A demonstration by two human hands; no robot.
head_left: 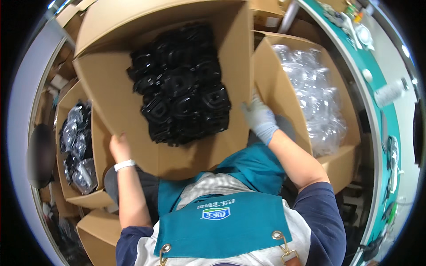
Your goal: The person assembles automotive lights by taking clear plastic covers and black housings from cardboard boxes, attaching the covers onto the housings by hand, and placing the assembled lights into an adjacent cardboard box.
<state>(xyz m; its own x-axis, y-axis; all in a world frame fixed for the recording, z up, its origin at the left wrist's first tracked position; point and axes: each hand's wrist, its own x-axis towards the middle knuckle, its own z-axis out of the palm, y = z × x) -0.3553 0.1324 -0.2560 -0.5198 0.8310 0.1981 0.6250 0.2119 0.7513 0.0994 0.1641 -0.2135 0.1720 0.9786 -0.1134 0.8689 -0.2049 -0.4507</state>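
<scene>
A large open cardboard box (108, 84) stands in front of me, between my legs. Glossy black moulded plastic parts (179, 84) are packed in rows inside it; their exact kind is not clear. At its near left edge, my left hand (119, 147), bare with a white wristband, grips the cardboard, the fingertips partly out of sight. My right hand (260, 119) wears a thin grey glove and is closed on the right edge of the same box. Neither hand touches the black parts.
Clear plastic pieces (310, 97) fill another carton (282, 88) close on the right. To the left, a carton (100, 164) holds bagged dark parts (77, 142). A green-topped bench (377, 66) with a clear bottle (390, 92) runs along the right side.
</scene>
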